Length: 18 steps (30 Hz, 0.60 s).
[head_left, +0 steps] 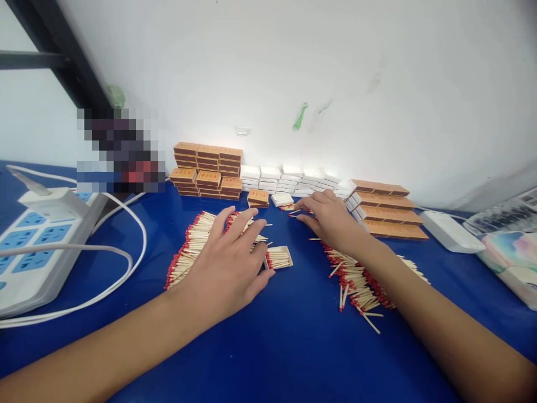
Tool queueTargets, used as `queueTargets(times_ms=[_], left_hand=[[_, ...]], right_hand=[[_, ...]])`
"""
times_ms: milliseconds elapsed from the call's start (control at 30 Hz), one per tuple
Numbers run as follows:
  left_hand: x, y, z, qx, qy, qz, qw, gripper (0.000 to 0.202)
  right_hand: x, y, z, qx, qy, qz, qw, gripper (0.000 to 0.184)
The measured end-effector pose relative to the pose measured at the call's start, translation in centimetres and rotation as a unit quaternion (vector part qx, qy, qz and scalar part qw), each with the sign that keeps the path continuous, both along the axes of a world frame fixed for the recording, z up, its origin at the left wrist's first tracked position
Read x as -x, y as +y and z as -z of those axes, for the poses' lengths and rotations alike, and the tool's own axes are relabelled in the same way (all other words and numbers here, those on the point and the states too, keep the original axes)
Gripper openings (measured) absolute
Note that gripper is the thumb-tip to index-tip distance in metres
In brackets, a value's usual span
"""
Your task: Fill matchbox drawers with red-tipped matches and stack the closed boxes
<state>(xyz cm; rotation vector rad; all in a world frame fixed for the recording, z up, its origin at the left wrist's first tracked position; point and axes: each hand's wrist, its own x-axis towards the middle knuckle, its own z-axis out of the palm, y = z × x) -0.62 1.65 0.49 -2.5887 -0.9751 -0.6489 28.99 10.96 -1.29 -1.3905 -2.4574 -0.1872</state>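
Note:
My left hand (230, 263) is spread open over a heap of red-tipped matches (193, 240). Just by its thumb lies a small white matchbox tray (280, 258), partly filled with matches. My right hand (331, 219) reaches to the back, its fingers curved and thumb apart from the index finger, close above a few loose matches (287, 207). Beside those matches is a white matchbox tray (282, 200). Under and beside my right forearm spreads a second heap of matches (356, 280), partly hidden by the arm.
Orange matchboxes (208, 159) are stacked at the back left, with two more boxes (258, 197) in front. White trays (289, 178) line the wall; orange sleeves (390, 210) stand to the right. A power strip (42, 240) with cables, a white adapter (451, 231) and a colourful pack (512, 260) flank the table.

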Motion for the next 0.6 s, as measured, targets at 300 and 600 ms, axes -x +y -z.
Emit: queueTargets(times_ms=[300,600], left_hand=[[-0.1,0.1,0.1,-0.009,-0.002,-0.001,1.000,0.028],[0.0,0.3,0.0,-0.005,0.001,-0.007,1.000,0.028]], right_hand=[[0.4,-0.6,-0.5,0.024,-0.016,-0.020,0.999,0.015],[5.1,-7.1,-3.4,0.037,0.038,-0.120,0.991,0.013]])
